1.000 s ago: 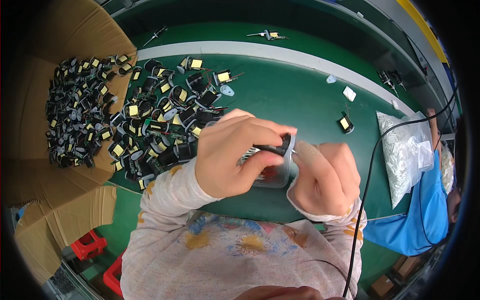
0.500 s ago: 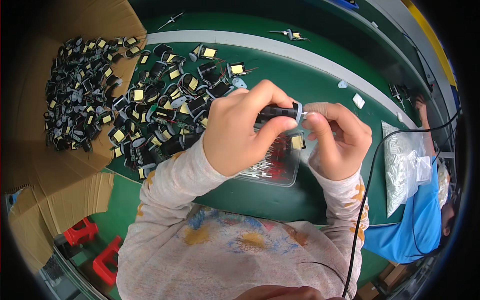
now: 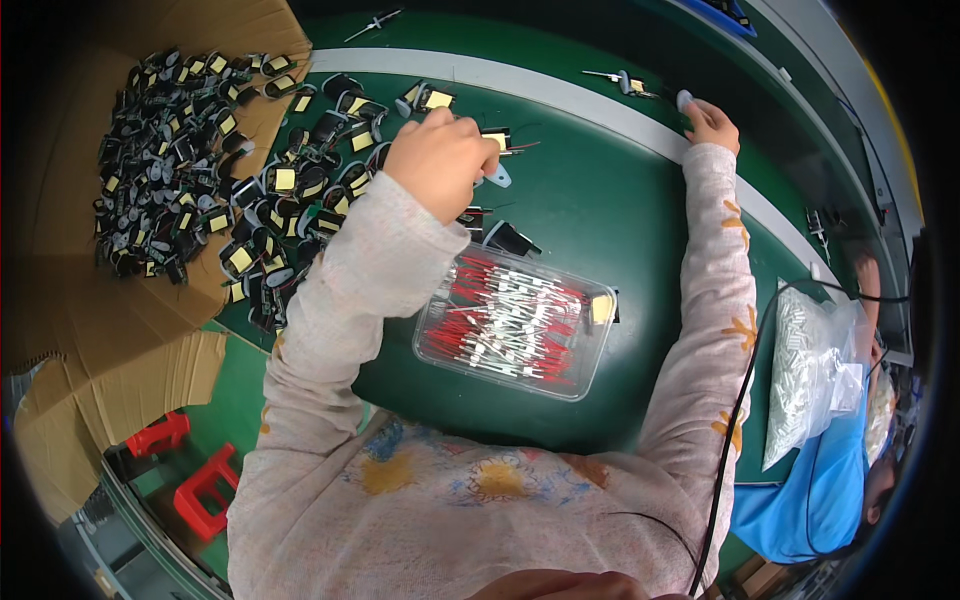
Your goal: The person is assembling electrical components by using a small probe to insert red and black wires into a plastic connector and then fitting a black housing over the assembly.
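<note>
My left hand (image 3: 440, 160) is over the right side of a heap of black parts (image 3: 285, 180) with yellow pads and thin wires. Its fingers are curled together, and what they grip is hidden. By the fingertips lie a yellow-padded part (image 3: 495, 140) and a grey oval tab (image 3: 498, 176). Stretched far out over the back lane, my right hand (image 3: 712, 128) pinches a small part with a pale grey rounded end (image 3: 685, 100); the rest of that part is hard to see. A clear plastic tray (image 3: 500, 385) of red-and-white wire pieces sits before me.
An open cardboard box (image 3: 60, 200) full of similar parts stands at the left. Beyond the white strip (image 3: 590, 105) lie wired pieces (image 3: 628, 84). At the right are a bag of white tubes (image 3: 795, 370), a black cable (image 3: 735, 410) and a co-worker's blue sleeve (image 3: 820, 490).
My hands have parted from the black, pale-capped part they held together. The left went back to the heap; the right reached out to the far lane. The tray is now uncovered.
</note>
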`<state>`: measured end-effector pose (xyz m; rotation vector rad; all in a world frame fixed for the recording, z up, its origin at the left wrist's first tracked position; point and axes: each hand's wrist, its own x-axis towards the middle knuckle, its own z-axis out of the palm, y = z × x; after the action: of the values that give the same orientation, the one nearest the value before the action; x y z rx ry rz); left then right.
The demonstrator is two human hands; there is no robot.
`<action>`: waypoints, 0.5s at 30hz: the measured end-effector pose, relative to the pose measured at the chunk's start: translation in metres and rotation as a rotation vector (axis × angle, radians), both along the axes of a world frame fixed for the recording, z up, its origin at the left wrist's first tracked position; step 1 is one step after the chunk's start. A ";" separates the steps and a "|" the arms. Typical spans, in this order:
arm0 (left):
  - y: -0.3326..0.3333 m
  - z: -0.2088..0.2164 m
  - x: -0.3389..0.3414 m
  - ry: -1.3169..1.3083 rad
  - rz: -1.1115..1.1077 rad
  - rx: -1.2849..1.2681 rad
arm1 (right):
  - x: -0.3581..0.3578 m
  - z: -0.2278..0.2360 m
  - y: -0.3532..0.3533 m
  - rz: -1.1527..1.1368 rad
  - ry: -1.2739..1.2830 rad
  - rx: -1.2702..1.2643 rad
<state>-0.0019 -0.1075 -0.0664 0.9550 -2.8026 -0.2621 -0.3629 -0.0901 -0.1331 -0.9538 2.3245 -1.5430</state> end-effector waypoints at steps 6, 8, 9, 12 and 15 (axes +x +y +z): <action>-0.019 -0.019 -0.021 -0.047 0.073 -0.326 | 0.020 0.020 0.031 -0.028 0.957 0.226; -0.022 -0.025 -0.029 -0.169 0.111 -0.353 | 0.069 0.050 0.051 0.230 0.926 -0.170; -0.024 -0.025 -0.029 -0.270 0.149 -0.358 | 0.106 0.067 0.067 0.372 0.756 -0.234; -0.026 -0.028 -0.030 -0.339 0.141 -0.369 | 0.179 0.100 0.125 0.935 0.247 -0.079; -0.021 -0.021 -0.027 -0.040 0.107 -0.455 | 0.206 0.081 0.156 1.200 0.358 0.183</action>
<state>-0.0291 -0.1285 -0.0874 0.9931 -2.6527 0.3969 -0.1571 0.0654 -0.0519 -2.1021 1.3842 -0.6619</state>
